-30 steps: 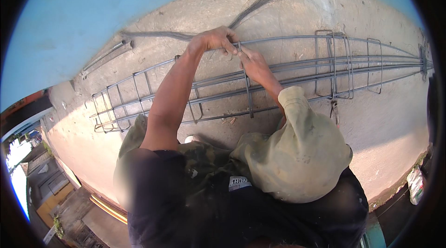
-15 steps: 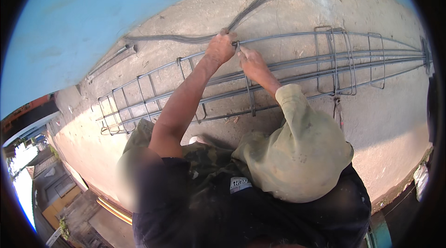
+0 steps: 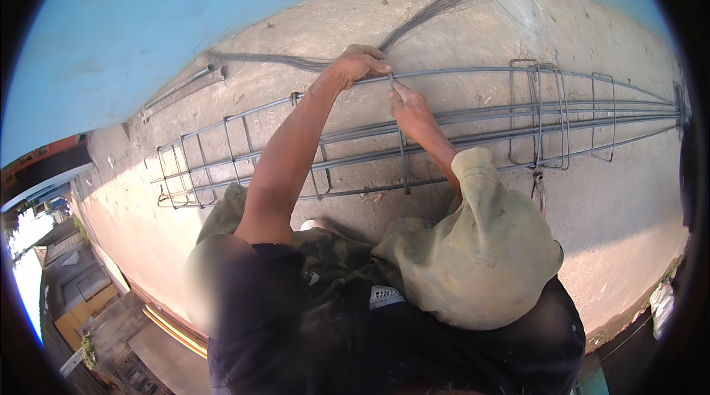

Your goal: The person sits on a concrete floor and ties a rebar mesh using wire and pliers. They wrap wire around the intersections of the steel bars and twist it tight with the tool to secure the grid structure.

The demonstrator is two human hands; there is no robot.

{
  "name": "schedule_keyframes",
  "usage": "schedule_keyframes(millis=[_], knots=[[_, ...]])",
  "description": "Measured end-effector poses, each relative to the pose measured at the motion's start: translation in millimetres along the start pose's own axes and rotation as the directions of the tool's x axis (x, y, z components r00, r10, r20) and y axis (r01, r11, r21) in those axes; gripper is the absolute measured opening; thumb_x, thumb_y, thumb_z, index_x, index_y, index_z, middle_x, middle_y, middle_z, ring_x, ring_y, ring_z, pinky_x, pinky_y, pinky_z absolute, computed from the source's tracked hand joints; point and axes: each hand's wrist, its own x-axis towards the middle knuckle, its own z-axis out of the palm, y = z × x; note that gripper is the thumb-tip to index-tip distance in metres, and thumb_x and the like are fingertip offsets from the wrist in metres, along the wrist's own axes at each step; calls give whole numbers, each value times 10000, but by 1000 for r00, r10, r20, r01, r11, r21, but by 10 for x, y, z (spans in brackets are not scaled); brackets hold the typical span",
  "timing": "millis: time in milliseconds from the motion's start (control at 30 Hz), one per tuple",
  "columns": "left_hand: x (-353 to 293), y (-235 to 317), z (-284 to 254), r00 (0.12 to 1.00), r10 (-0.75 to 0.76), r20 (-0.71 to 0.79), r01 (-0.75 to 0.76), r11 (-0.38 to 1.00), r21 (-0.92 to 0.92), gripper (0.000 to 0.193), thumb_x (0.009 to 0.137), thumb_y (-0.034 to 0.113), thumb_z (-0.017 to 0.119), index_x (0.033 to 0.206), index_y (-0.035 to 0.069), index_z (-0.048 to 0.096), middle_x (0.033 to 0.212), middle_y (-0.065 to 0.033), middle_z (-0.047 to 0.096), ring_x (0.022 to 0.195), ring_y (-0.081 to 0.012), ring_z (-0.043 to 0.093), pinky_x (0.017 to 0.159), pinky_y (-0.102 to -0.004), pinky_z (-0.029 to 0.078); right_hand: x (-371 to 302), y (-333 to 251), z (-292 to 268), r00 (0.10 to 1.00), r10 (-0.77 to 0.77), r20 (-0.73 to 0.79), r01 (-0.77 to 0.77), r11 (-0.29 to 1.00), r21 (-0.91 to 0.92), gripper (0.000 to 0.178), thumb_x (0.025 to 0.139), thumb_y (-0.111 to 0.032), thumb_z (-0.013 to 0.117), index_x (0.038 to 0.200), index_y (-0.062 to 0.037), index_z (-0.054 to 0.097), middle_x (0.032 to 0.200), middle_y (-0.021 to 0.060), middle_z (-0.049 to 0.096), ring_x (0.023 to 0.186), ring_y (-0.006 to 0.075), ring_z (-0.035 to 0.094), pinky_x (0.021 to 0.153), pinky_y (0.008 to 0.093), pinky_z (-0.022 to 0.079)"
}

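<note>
Across the floor [image 3: 592,206] the long steel cage [image 3: 488,109] is stretched, and any knock along its length would be passed straight to the middle, where bar and hoop could be jolted out of line in mid-hold. Beyond it, two dark sprays of wire [image 3: 438,12] are fanned out, met behind the left wrist; loose strands could be snagged by the arm and pulled over the bars. Off to the right, a cluster of hoops [image 3: 511,106] is bunched together, and could be slid along if the cage were jerked. Here in the middle, the single hoop [image 3: 404,162] is met at its upper corner by the top bar [image 3: 458,72], and by an uneven pull it could be tilted out of square. Now the grips: the left grip [image 3: 360,63] is laid over the top bar just left of that corner, fingers bent; the right grip [image 3: 414,112] is set just below, a finger pointed up at it. Whether a strand is pinched in either cannot be told; if one were, skin could be pricked by a sharp end. Lastly the pliers [image 3: 539,188], lying well apart by the cage's near edge, could be kicked away by a careless step.
</note>
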Motion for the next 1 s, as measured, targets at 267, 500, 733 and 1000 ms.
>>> schedule_keyframes(millis=[267,500,733,1000], knots=[[24,-2,365,852,369,-371,-166,864,476,439,716,68,828,1042,-60,563,768,-149,684,680,-241,681,620,-351,547,-20,-46,-63,999,-34,-7,34,999,-6,367,980,-207,511,1209,71,577,954,341,628,952,502,603,843,505,460],[-145,366,159,983,57,-172,62,787,614,414,794,320,791,870,-69,673,782,-182,706,719,-243,685,671,-364,539,-46,-99,-121,999,-40,1,40,998,-53,338,979,-195,504,1183,62,587,889,325,632,886,503,608,802,507,465],[-139,26,126,988,142,-54,-96,861,500,379,834,376,731,853,-2,753,785,-137,717,709,-202,644,708,-384,513,-51,-107,-48,996,-83,-15,83,997,-5,302,967,-187,500,1135,44,600,826,321,613,834,493,600,758,524,444],[-364,-150,281,870,467,-155,-349,808,475,246,845,228,701,922,-2,741,896,-159,731,775,-224,686,736,-374,520,-10,-115,-94,998,-64,-18,63,996,-67,335,961,-214,505,1151,44,607,761,246,623,771,405,616,743,479,465]])
